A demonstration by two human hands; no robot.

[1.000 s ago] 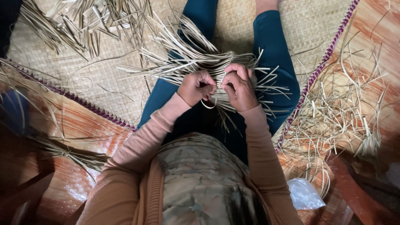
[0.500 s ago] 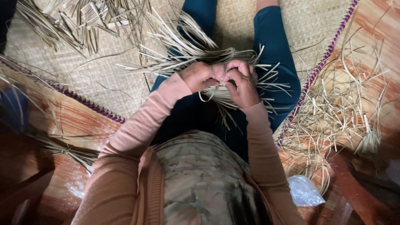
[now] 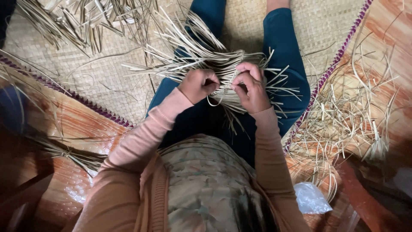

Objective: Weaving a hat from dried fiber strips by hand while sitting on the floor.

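I sit on a woven straw mat (image 3: 107, 81) with my legs in dark teal trousers (image 3: 285, 56) stretched out. Across my lap lies a bundle of pale dry straw strips (image 3: 201, 58), fanned out to the left and right. My left hand (image 3: 198, 84) is closed on the strips at the bundle's near edge. My right hand (image 3: 251, 86) pinches strips right beside it, fingers curled. A thin loop of straw hangs between the two hands.
More cut straw lies in a heap (image 3: 81, 19) at the mat's far left. A loose tangle of straw scraps (image 3: 352, 116) covers the orange floor on the right. A tied straw bundle (image 3: 64, 152) lies at the left, a clear plastic bag (image 3: 311, 198) near my right elbow.
Both hands have stayed on the bundle. My left hand shifted a little up and toward the right hand, then settled back; the fingers keep working the strips.
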